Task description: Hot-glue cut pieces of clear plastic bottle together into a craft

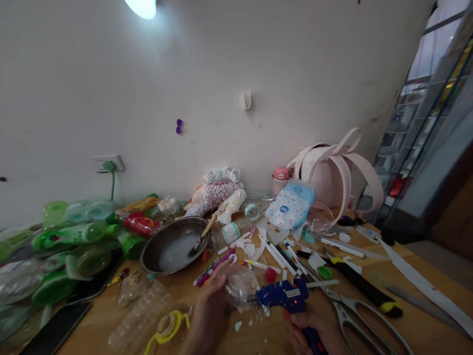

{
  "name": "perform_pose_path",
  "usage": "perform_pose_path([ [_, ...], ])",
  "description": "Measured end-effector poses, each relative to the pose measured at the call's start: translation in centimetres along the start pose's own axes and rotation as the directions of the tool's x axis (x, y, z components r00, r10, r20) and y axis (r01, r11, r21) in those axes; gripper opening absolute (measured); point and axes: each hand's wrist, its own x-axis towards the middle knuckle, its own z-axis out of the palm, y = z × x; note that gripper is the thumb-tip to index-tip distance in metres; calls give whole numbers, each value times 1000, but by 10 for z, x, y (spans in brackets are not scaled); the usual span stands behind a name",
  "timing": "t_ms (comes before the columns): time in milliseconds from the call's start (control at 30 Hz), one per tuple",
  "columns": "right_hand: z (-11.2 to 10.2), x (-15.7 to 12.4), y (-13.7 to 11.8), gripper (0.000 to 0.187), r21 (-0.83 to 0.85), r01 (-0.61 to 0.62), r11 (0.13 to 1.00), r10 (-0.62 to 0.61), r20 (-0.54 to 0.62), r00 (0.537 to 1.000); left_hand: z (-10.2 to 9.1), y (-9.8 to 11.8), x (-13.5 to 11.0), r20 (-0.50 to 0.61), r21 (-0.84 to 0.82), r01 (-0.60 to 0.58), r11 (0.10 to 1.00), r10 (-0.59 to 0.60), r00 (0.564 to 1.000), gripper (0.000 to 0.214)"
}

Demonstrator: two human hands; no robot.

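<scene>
My left hand (212,301) is closed around a clear plastic bottle piece (238,286), holding it just above the wooden table. In my right hand (310,325) is a blue glue gun (283,296), gripped by its handle. A small red light glows on its body, and a white glue stick (322,283) sticks out of its back end. The nozzle points left and meets the near side of the plastic piece; whether it touches cannot be made out. White scraps (238,325) lie on the table below.
A metal bowl (148,266) with a brush (207,231) stands behind left, beside piled plastic bottles (70,236). Markers (277,259), a black-yellow cutter (365,288) and scissors (354,308) lie right. A pink backpack (323,172) and a phone (55,330) are also on the table.
</scene>
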Motion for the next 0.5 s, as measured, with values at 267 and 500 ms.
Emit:
perform_pose_path([
  [267, -10, -6, -15, 41, -424, 186, 886, -333, -306, 892, 6, 5, 5, 55, 0, -71, 997, 71, 996, 35],
  [500, -25, 3, -14, 62, -965, -15, 261, -667, -191, 720, 2, 5, 5, -65, -22, -176, 984, 174, 983, 25],
])
